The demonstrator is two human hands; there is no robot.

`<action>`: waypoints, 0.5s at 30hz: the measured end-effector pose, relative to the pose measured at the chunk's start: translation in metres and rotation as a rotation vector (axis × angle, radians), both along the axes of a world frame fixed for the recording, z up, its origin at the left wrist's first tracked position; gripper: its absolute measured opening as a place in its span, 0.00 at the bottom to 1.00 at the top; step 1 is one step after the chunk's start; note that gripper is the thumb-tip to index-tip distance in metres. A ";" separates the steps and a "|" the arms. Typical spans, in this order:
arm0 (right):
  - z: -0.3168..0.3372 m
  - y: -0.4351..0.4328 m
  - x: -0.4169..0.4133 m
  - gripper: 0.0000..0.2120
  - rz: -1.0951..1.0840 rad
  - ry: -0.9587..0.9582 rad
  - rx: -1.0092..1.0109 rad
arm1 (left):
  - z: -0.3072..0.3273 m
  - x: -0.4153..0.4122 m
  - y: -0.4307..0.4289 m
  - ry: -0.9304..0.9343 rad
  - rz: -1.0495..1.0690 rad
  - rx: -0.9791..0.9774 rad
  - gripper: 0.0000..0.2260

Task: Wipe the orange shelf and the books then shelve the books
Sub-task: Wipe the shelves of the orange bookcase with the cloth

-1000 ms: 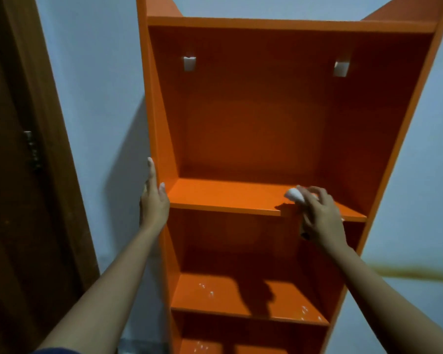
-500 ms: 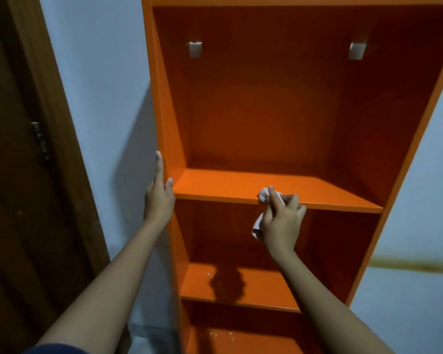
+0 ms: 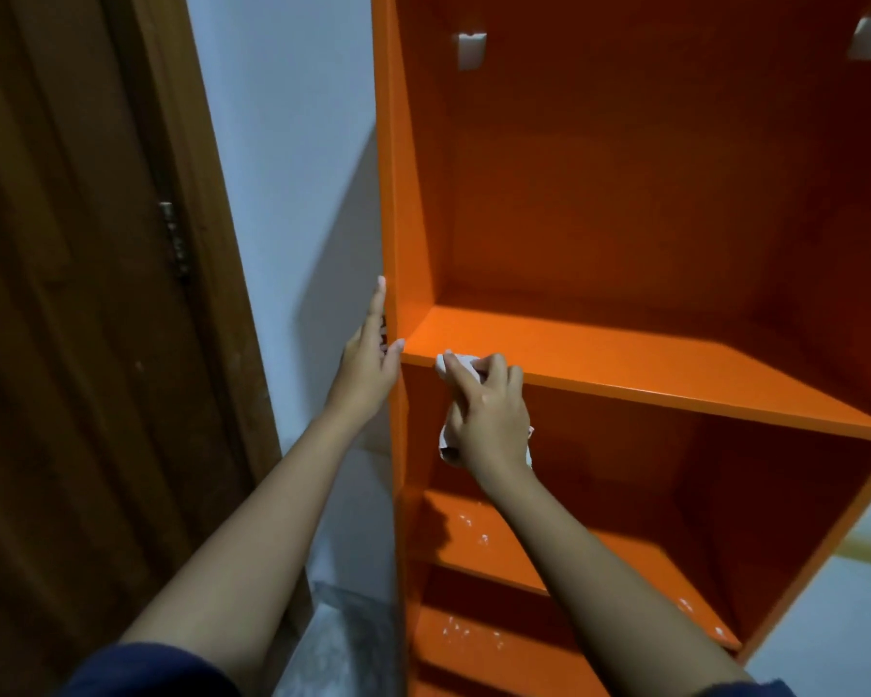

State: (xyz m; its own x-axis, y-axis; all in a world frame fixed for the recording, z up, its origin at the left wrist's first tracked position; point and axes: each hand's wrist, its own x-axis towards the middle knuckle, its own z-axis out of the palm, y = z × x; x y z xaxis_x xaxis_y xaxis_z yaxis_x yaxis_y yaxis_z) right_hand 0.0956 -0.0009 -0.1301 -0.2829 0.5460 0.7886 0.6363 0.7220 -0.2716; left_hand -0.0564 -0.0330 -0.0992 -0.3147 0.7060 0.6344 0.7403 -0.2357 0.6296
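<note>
Orange shelf (image 3: 624, 364) stands against the wall (image 3: 282, 143). The right hand (image 3: 484, 410) grips a white cloth (image 3: 446, 362) in curled fingers (image 3: 496, 369) at the upper board's front edge, left end. The left hand (image 3: 368, 364), fingers straight, braces the side. Wiping seems underway; the books, unseen, are yet to be done.

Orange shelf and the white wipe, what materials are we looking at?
The orange shelf looks like laminated or painted board with a glossy finish: flat thin-edged panels, sheen and glare spots. Core not visible. The white wipe looks like tissue or thin cloth, matte: it crumples under the right hand and hangs limp below it. Cannot tell which.
</note>
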 end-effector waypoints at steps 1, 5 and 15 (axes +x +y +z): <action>-0.006 0.000 0.001 0.20 0.029 -0.026 0.001 | -0.002 0.001 -0.002 0.008 0.023 -0.007 0.32; -0.042 0.005 0.017 0.18 0.050 -0.062 -0.113 | -0.024 0.009 -0.010 0.043 0.123 -0.008 0.24; -0.151 0.033 0.112 0.13 -0.113 -0.134 -0.476 | -0.161 0.046 -0.015 0.198 0.087 -0.238 0.13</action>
State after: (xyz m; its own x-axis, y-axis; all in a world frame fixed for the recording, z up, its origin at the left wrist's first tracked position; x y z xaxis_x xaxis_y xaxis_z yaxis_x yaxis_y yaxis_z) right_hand 0.2074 0.0325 -0.2806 -0.2828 0.8694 0.4051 0.7555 0.4621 -0.4643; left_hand -0.0100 -0.0476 -0.2605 -0.2671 0.8176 0.5100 0.8650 -0.0299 0.5009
